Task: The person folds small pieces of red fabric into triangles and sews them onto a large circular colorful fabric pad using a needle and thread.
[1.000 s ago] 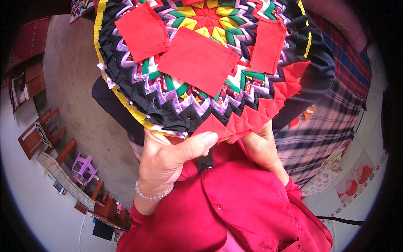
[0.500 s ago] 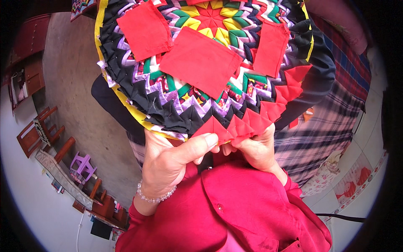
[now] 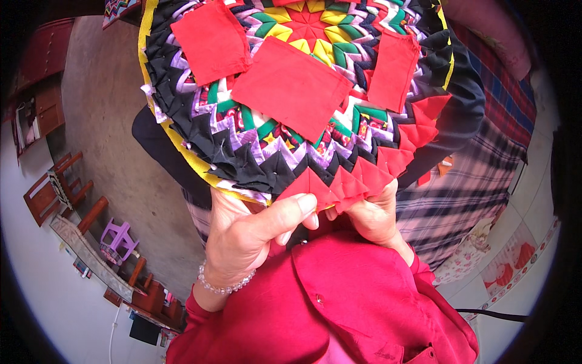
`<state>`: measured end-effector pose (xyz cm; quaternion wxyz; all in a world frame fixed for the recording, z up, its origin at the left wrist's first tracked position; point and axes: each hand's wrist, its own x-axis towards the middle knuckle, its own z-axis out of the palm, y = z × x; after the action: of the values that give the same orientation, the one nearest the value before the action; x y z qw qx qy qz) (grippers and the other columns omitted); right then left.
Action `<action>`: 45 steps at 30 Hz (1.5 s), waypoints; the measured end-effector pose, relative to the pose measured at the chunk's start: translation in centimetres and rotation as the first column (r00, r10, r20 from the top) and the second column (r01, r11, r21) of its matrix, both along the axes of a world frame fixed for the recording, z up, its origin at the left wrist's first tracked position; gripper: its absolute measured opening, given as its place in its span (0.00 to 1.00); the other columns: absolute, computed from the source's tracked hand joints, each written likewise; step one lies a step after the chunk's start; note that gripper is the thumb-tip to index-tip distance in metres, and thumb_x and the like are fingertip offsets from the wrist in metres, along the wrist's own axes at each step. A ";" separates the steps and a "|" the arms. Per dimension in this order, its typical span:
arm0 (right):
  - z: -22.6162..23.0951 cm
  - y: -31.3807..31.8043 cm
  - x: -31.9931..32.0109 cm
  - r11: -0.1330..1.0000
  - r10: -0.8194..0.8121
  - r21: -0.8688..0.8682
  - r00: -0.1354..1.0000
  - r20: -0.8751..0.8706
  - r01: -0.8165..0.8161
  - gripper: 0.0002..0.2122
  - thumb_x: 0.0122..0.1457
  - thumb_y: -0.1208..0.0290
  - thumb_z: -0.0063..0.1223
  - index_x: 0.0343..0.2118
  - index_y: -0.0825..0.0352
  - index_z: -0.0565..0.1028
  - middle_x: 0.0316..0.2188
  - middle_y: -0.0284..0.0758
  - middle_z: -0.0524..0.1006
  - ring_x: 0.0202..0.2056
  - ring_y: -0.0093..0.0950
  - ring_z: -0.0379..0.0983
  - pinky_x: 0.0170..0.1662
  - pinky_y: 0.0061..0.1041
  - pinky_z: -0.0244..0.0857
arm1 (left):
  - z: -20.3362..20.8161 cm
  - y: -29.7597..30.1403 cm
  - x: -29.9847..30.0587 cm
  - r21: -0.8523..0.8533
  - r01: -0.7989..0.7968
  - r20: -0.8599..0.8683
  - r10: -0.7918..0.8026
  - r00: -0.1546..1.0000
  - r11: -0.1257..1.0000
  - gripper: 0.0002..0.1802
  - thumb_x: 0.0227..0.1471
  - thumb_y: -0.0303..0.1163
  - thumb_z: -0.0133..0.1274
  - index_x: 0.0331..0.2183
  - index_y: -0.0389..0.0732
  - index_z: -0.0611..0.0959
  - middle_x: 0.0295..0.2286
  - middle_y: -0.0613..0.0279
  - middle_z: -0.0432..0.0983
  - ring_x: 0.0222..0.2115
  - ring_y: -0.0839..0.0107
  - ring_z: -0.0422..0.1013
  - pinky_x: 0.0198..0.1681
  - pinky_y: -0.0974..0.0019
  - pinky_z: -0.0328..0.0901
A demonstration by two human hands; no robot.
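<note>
Firstly, the round patchwork point(image 3: 273, 145) lies over the person's lap, its near rim held up in front of the red shirt point(image 3: 364, 285). The left hand point(image 3: 248, 227) grasps this rim: thumb extended over the upper face beside the red folded points point(image 3: 345, 182), other fingers largely under the work. The right hand point(image 3: 373, 215) grips the same rim further right, at the red folded points; its fingertips are partly hidden, so how firmly they pinch cannot be told. A yellow band point(image 3: 194, 162) shows along the left edge, outside the black folded points point(image 3: 221, 155).

Three red cloth pieces point(image 3: 291, 88) rest on the face: one central, one to the left, one to the right.

Containers noted: at far left, a wooden cabinet point(image 3: 50, 115) has an open-fronted compartment point(image 3: 27, 127) holding dark and pale articles, too small to identify. A shirt pocket point(image 3: 421, 357) is partly in view at the lower edge, its contents hidden.

Also recorded: a beaded bracelet point(image 3: 225, 284) on the left wrist, a purple stool point(image 3: 120, 239) on the floor, and an orange scrap point(image 3: 445, 165) on plaid cloth point(image 3: 461, 194) at right.
</note>
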<state>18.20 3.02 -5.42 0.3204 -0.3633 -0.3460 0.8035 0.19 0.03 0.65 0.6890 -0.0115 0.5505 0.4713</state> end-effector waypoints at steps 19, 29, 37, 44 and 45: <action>-0.6 -1.7 -0.7 0.980 -0.189 -0.089 0.975 -0.121 0.179 0.21 0.54 0.83 0.57 0.52 0.68 0.69 0.48 0.35 0.74 0.48 0.27 0.71 0.51 0.29 0.66 | -0.1 -0.3 0.3 -0.027 -0.116 0.121 0.119 0.985 0.993 0.16 0.42 0.16 0.53 0.38 0.28 0.77 0.20 0.52 0.77 0.14 0.71 0.70 0.16 0.76 0.61; -0.4 -1.7 -0.7 0.986 -0.164 0.004 0.983 -0.085 0.165 0.14 0.55 0.82 0.56 0.45 0.69 0.73 0.42 0.34 0.76 0.42 0.25 0.74 0.43 0.25 0.69 | 0.0 -0.1 0.4 -0.042 -0.119 0.121 0.123 0.985 0.992 0.09 0.42 0.16 0.53 0.31 0.28 0.79 0.19 0.51 0.77 0.14 0.72 0.70 0.16 0.75 0.61; -0.5 -1.3 -0.2 0.993 -0.084 -0.092 0.988 -0.126 0.073 0.14 0.55 0.81 0.56 0.46 0.68 0.72 0.39 0.35 0.77 0.39 0.25 0.75 0.39 0.25 0.70 | 0.2 -0.1 0.2 -0.022 -0.034 0.048 0.035 0.998 0.999 0.09 0.43 0.17 0.55 0.32 0.28 0.79 0.19 0.51 0.77 0.14 0.73 0.69 0.16 0.77 0.59; -1.2 -1.8 0.0 0.993 -0.112 -0.035 0.989 -0.097 0.109 0.21 0.54 0.82 0.57 0.52 0.68 0.69 0.47 0.34 0.74 0.48 0.27 0.71 0.49 0.28 0.67 | 0.3 -0.1 0.6 0.014 -0.103 0.041 0.103 0.994 0.995 0.12 0.42 0.15 0.55 0.34 0.27 0.78 0.19 0.51 0.77 0.13 0.74 0.68 0.16 0.77 0.59; -1.2 -1.8 -0.1 0.993 -0.118 -0.035 0.984 -0.131 0.114 0.21 0.54 0.81 0.57 0.52 0.68 0.68 0.48 0.34 0.73 0.49 0.27 0.70 0.50 0.28 0.66 | 0.3 -0.1 0.5 0.016 -0.105 0.046 0.104 0.994 0.994 0.13 0.42 0.15 0.55 0.35 0.27 0.78 0.19 0.51 0.76 0.13 0.73 0.68 0.16 0.76 0.59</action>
<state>18.12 1.24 -6.67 0.3839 -0.3330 -0.2911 0.8105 0.73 -0.12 0.93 0.6756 -0.0444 0.5292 0.5114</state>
